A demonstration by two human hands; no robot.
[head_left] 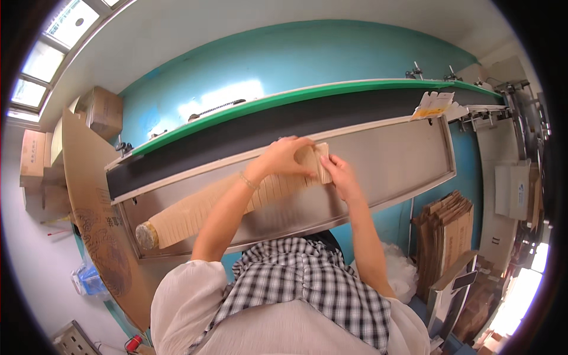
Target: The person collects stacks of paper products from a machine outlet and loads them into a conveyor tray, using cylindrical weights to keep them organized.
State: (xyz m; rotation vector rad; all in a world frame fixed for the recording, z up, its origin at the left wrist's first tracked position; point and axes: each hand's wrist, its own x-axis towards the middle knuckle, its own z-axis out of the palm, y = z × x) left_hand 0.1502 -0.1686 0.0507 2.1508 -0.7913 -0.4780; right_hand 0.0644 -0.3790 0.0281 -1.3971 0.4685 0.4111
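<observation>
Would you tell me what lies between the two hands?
In the head view, the right end of the row of flat brown cartons lies between left hand and right hand.

One camera sits on the person's head and looks down, close over the metal table [408, 160]. The picture bends at its edges.

A packing factory: conveyor belt [284, 121], steel tray [402, 160], stacked cartons [447, 231].

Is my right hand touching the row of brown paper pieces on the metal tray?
Touching. The head view shows the right hand pressing the row's right end.
</observation>
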